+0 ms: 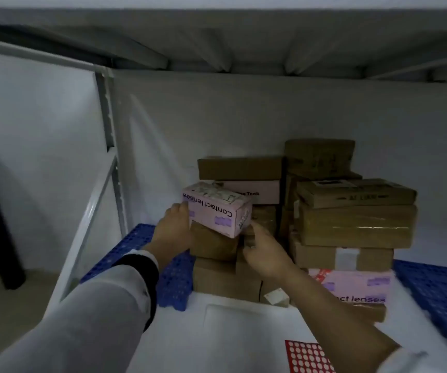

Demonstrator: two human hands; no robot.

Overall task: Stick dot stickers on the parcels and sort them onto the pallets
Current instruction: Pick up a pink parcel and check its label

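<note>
Watching remotely, I see the pink parcel (217, 211) lying tilted atop the brown stack (214, 240), at one o'clock from my left hand (175, 227), which clasps its left end. My right hand (264, 249) reaches the parcel's lower right corner; whether it actually grips there, I cannot tell. The danger, as I judge it, is that the parcel sits askew on a narrow perch. Letting go early could send it sliding toward seven o'clock onto the blue pallet (136, 246), or knock the taller pile (351, 224) at three o'clock.
</note>
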